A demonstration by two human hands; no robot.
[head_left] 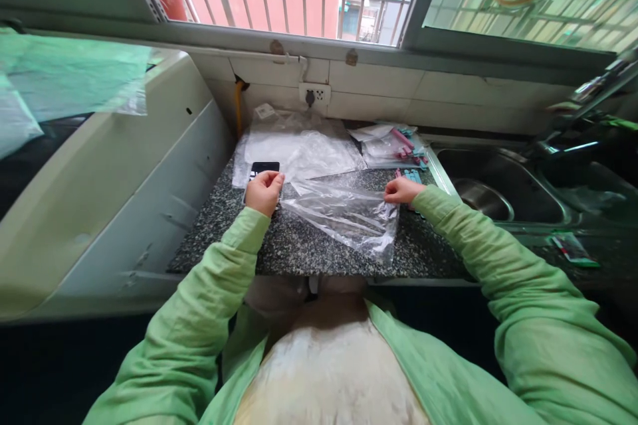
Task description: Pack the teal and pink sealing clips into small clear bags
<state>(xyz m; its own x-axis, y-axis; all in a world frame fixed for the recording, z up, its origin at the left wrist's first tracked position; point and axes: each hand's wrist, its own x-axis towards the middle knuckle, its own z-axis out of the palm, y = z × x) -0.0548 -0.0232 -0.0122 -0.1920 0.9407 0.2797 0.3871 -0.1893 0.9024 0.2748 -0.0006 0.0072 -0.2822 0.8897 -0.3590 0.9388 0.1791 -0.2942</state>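
Note:
A clear plastic bag is stretched out low over the speckled countertop. My right hand pinches its upper right corner, with the fingers closed. At the bag's left end, my left hand is closed too, thumb against fingers, at the edge of the film; the exact grip is hard to make out. Just behind the left hand lies a dark phone, partly covered by that hand. Beyond the right hand are small blue and pink clips, some hidden by the wrist.
Flat clear bags lie at the back, beside a packet with pink and blue pieces. A metal sink is on the right. A pale appliance borders the left. A socket sits on the wall below the barred window.

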